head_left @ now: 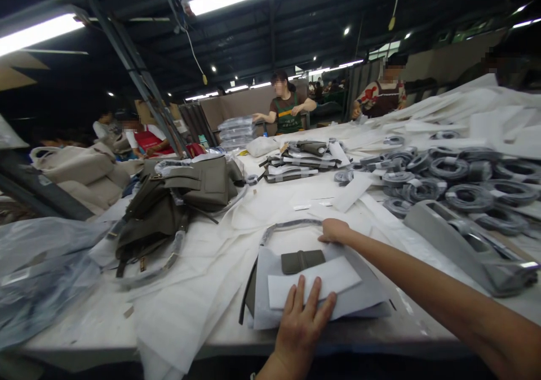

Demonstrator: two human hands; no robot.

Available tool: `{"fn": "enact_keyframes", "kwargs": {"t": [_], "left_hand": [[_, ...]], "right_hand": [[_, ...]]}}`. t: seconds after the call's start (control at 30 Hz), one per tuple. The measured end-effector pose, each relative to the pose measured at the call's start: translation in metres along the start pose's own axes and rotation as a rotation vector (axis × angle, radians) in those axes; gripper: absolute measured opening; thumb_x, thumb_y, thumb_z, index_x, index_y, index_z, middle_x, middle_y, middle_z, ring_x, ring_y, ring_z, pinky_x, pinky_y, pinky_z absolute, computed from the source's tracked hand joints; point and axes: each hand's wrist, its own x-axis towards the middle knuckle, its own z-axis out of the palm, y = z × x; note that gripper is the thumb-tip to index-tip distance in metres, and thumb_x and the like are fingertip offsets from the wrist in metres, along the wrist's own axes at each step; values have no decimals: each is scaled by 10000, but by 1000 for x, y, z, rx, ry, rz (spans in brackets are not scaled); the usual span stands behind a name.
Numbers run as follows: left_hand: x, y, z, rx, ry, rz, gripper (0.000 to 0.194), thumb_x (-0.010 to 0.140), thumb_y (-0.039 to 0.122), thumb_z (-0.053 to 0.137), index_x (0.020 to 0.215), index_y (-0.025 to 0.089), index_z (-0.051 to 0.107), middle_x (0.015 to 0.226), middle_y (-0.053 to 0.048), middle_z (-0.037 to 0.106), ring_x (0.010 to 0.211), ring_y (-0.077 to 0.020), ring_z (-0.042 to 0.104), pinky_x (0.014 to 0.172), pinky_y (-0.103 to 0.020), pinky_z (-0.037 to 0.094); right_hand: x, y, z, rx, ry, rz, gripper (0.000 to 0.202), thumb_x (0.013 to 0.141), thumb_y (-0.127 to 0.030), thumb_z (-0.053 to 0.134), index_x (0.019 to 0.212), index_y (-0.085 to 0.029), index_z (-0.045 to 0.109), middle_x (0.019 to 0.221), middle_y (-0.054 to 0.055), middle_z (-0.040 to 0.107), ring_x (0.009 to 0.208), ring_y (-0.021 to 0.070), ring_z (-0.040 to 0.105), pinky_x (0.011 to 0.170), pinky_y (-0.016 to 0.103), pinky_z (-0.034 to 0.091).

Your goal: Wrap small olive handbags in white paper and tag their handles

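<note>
The table [97,326] spreads wide around you, and the bag [251,292] lies flat on it near the front edge, directly before you and well apart from the olive bags [147,228] heaped on the left. Most of the bag is hidden; only a dark strip shows along its left side. Judging by that low, flat shape, expect it to be fairly light and pliable, apt to fold if you lift it from one corner.

Over it lies the pale grey sheet [355,306], thin and loose-looking, so it probably slides and creases easily; support it from beneath together with the bag.

The handle [274,230] arches beyond the far edge in a clear-looking wrap. Your right hand [336,232] is closed around its right end. It looks the firmest place to take hold, though the wrap may be slick.

The white foam pad [315,281] should be very light and soft, easy to shift or dent. Your left hand [302,315] rests open on it, fingers spread, so light, even pressure suits it.

Smallest is the olive panel [291,263] behind the pad, likely leather-like and easily marked; whether it joins the bag, you cannot tell.
</note>
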Motion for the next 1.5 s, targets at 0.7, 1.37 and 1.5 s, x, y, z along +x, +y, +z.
{"fn": "enact_keyframes", "kwargs": {"t": [0.7,1.37,1.5], "left_hand": [[-2,-2,0,-27,-65,0,441,980,302,521,1414,377,499,1532,15,440,1308,-318,527,1002,-431,513],[18,-6,-21,-137,-384,72,465,979,226,511,1437,284,461,1493,-63,492,1414,-285,399,1123,-475,390],[37,-10,-36,-344,-552,42,537,899,335,627,1390,174,485,1475,-154,485,1401,-304,410,1145,-454,374]], "right_hand": [[-23,19,-53,718,426,-258,284,836,-336,637,983,-117,742,925,85,781,871,212,726,810,292,559],[-185,53,79,376,677,-809,440,892,-81,508,1253,-288,650,1168,22,736,1146,195,662,1057,394,517],[-184,58,86,392,681,-823,438,897,-80,496,1246,-290,657,1183,21,731,1152,186,658,1065,390,508]]}}
